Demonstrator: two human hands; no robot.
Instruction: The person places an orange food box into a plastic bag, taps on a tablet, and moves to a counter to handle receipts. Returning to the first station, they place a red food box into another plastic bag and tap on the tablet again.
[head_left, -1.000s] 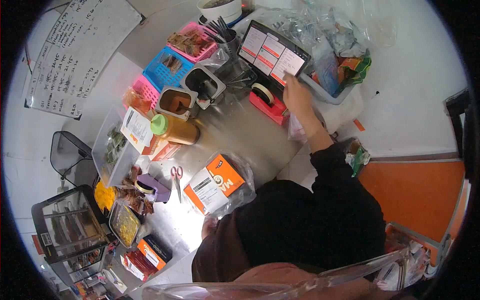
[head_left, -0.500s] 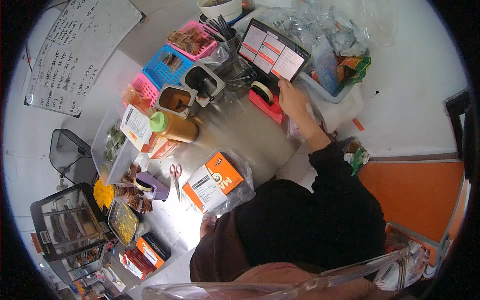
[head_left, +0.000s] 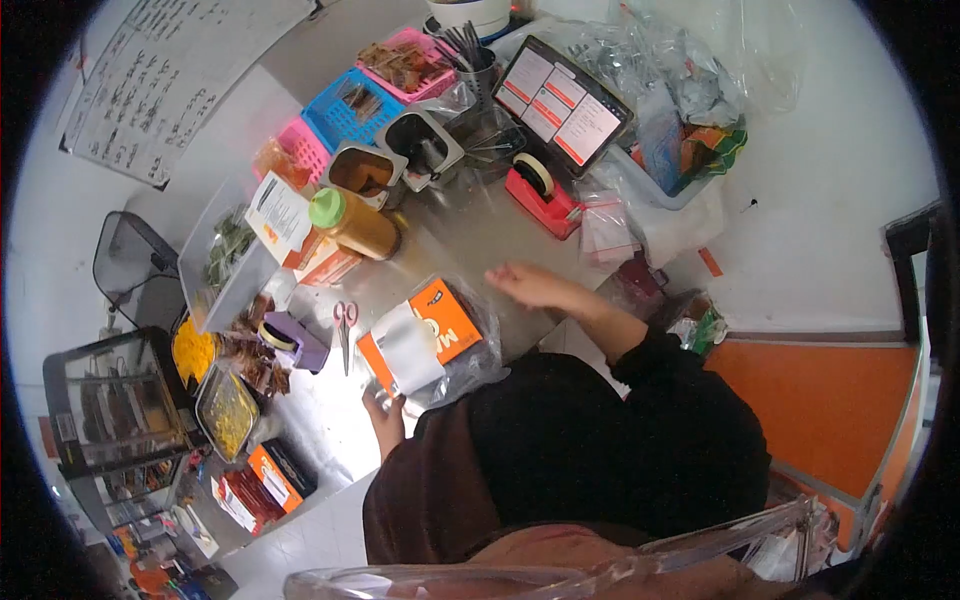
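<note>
An orange box [head_left: 459, 325] with a white printed slip [head_left: 404, 348] across it lies in a clear plastic bag [head_left: 487, 362] on the steel table. At the bag's near left corner is my left hand [head_left: 384, 418], thumb and fingers apart; whether it touches the bag I cannot tell. My right hand [head_left: 525, 285] hovers just right of the box, fingers stretched out and holding nothing. Farther back stand a tablet [head_left: 560, 104] showing order panels and a red tape dispenser [head_left: 546, 206]. Scissors [head_left: 345, 330] with pink handles lie left of the box.
A green-lidded bottle [head_left: 360, 228], metal food pans [head_left: 368, 172] and a blue basket [head_left: 345, 115] line the table's back. On the left are a purple tape dispenser [head_left: 305, 345] and a tray of yellow food [head_left: 228, 415]. A bin of plastic bags [head_left: 680, 190] stands behind the tablet.
My right hand has left the tablet screen and come back toward the box. My left hand has moved up to the bag's near corner. The view has shifted slightly.
</note>
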